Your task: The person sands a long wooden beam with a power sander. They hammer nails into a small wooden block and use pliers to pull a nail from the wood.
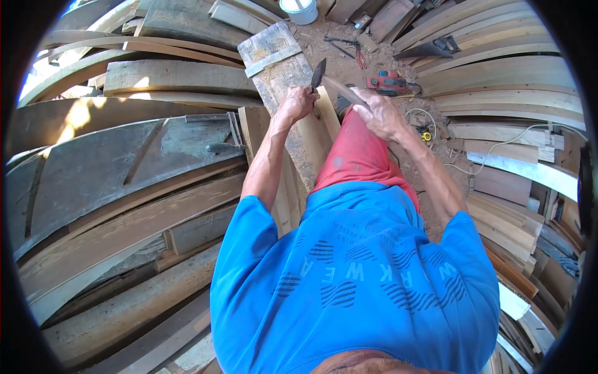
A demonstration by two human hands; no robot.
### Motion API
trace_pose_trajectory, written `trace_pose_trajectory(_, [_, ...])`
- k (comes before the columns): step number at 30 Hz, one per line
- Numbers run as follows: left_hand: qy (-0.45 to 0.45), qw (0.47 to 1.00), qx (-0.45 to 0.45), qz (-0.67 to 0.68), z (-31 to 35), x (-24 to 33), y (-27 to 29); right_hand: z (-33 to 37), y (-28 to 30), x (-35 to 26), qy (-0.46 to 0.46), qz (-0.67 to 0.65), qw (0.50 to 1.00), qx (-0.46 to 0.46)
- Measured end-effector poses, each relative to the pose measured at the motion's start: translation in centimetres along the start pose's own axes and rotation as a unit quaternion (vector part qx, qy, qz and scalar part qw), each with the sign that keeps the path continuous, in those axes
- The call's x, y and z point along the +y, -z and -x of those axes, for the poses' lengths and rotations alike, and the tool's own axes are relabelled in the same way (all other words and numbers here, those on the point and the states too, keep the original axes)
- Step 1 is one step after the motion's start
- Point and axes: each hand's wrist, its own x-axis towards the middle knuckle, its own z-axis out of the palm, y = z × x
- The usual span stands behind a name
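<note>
Both arms reach forward. Left hand fingers grip one dark-bladed wooden-handled adze; right hand fingers wrap its handle above one pale wooden plank

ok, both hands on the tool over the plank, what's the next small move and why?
Probably swing the blade down onto the plank. The left hand grips near the raised blade, the right hand holds the handle, and the edge hangs above the wood, apart from it.

No packages, signs or screens

Only printed matter: pale lettering and dark striped circles across the blue shirt front.
</note>
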Motion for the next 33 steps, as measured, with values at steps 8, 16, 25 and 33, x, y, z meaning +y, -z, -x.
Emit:
trace_pose_trajectory(8, [-0.021,0.991,0.084,0.106,1.2,-1.3,-0.9,0.0,2.6,-5.0,-0.016,-0.113,0.981,0.158])
trace_pose_trajectory(16, [0.006,0.996,0.029,0.088,-0.8,-0.4,-0.4,-1.5,0.7,-1.7,0.016,-0.132,0.977,0.168])
trace_pose_trajectory(25, [0.010,0.997,0.036,0.071,-0.8,-0.3,0.0,-2.2,0.9,-2.5,0.017,-0.167,0.967,0.193])
trace_pose_trajectory(33, [0.036,0.993,0.031,0.105,0.6,-1.3,0.1,-2.7,2.4,-3.0,-0.108,-0.120,0.986,0.048])
